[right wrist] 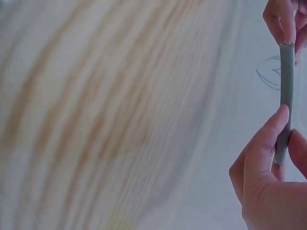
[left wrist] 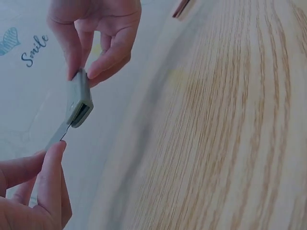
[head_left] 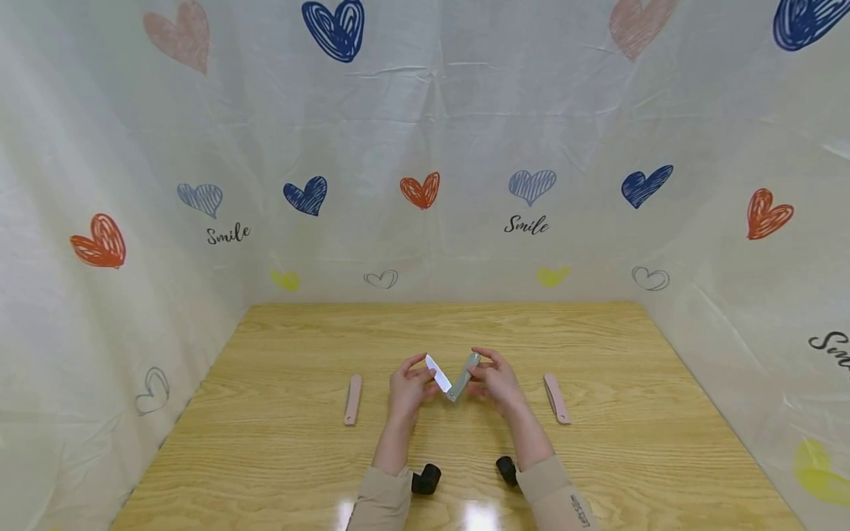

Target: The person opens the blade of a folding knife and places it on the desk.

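Note:
A folding knife with a grey-green handle [head_left: 467, 375] is held up above the table, its bright blade [head_left: 438, 374] swung out so that the two make a V. My left hand [head_left: 406, 391] pinches the blade between thumb and fingers. The handle is gripped by my right hand [head_left: 498, 382], which shows behind the knife in the left wrist view. In the right wrist view the handle [right wrist: 286, 86] stands nearly upright between the fingers, and the blade is hidden there.
A pink folded knife [head_left: 353, 400] lies on the wooden table [head_left: 299, 457] left of my hands, and another pink folded knife [head_left: 556, 399] lies to the right. Black wrist devices [head_left: 426, 479] sit at both cuffs. A white curtain [head_left: 465, 133] with printed hearts surrounds the table's back and sides.

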